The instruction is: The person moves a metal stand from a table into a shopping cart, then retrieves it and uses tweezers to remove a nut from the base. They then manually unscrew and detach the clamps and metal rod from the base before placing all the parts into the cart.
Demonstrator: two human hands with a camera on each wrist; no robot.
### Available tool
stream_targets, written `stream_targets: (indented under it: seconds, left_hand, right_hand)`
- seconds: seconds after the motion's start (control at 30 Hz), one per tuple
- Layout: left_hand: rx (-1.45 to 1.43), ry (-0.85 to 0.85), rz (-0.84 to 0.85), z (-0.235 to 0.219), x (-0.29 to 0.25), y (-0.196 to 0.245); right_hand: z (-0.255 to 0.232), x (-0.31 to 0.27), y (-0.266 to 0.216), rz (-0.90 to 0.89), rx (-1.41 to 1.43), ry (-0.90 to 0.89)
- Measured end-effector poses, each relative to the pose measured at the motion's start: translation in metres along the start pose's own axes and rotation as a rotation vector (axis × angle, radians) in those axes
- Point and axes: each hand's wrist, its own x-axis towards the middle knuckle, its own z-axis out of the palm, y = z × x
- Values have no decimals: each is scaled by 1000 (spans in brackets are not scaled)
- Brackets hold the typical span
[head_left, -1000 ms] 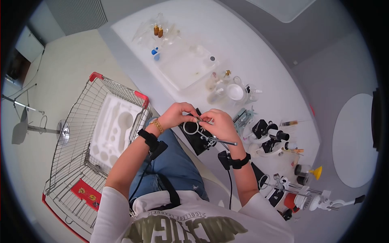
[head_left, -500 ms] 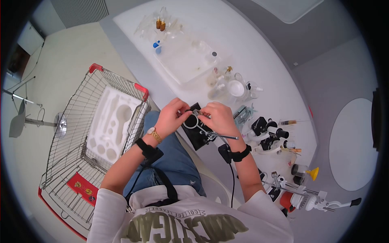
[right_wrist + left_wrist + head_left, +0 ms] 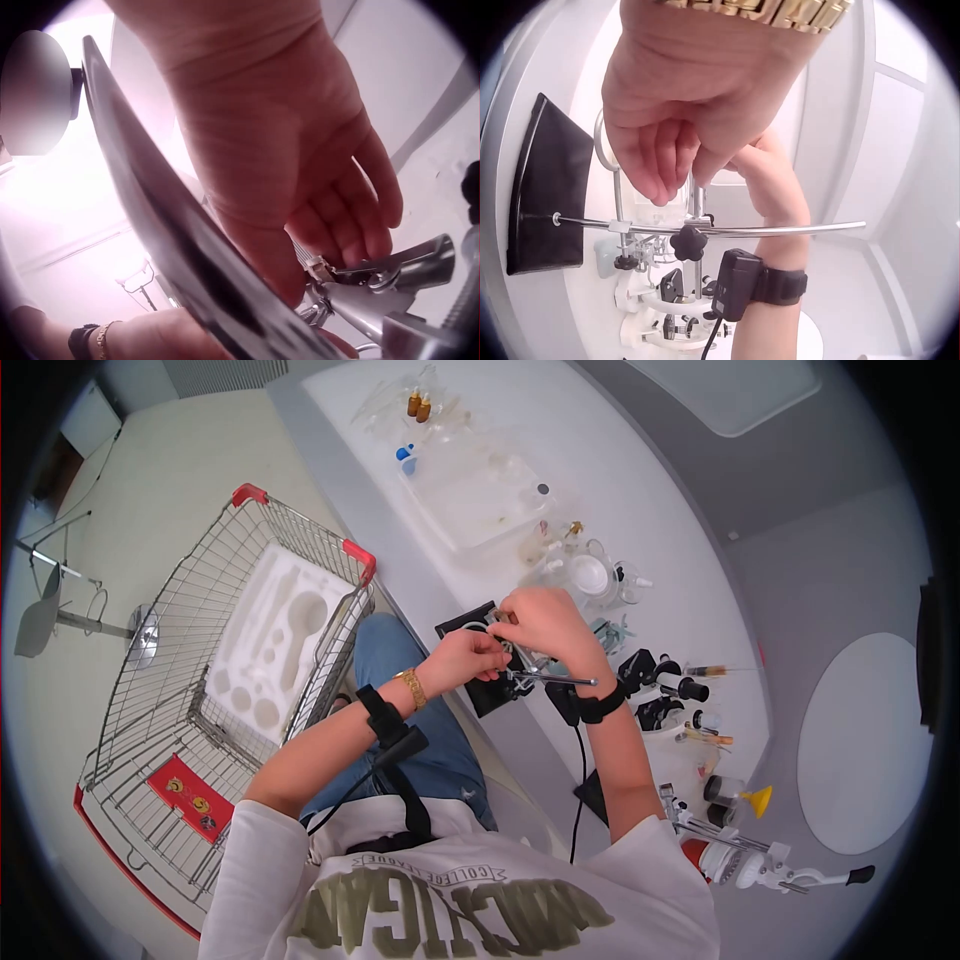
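Observation:
A metal lab stand lies tipped between my hands, its black base plate [image 3: 487,698] near the table's edge and its long rod [image 3: 572,680] pointing right. My right hand [image 3: 550,622] pinches a metal clamp [image 3: 375,289] between thumb and fingers. The left hand [image 3: 458,660] has its fingers loosely bent beside the stand, thumb right at a metal bar [image 3: 698,196]; I cannot tell whether it grips that bar. A black knob [image 3: 688,244] sits on the rod below those fingertips. Left of them shows a metal ring [image 3: 600,142], partly hidden by the hand.
A shopping cart [image 3: 190,730] with a white foam insert [image 3: 285,635] stands at left. On the table are a clear tray [image 3: 450,540], brown dropper bottles [image 3: 418,407], glassware [image 3: 590,575], a microscope [image 3: 660,675] and a yellow funnel [image 3: 760,800].
My left hand has shifted from the ring toward the near side of the stand, right and down. My right hand has moved slightly up and its palm now covers more of the clamp.

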Motion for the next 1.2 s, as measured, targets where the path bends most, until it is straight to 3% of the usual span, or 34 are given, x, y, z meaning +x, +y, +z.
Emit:
stream_targets:
  seconds: [0.23, 0.47, 0.6, 0.9, 1.1, 1.17, 1.2]
  left_hand:
    - [-203, -59, -134, 0, -2, 1]
    - [-643, -140, -223, -3, -7, 2]
    - [-705, -174, -251, -6, -7, 0]
    - [-579, -46, -220, 4, -8, 3]
    - [-294, 145, -112, 16, 2, -7]
    - [243, 341, 135, 20, 3, -10]
    - [242, 342, 134, 21, 1, -13]
  right_hand:
    - [19, 2, 4, -184, -66, 175]
    - [13, 12, 10, -194, -25, 46]
    - [9, 14, 8, -191, -48, 6]
    - [11, 13, 9, -177, -22, 19]
    - [16, 12, 12, -171, -27, 38]
    - [17, 12, 12, -173, -28, 39]
    - [17, 12, 12, -174, -27, 41]
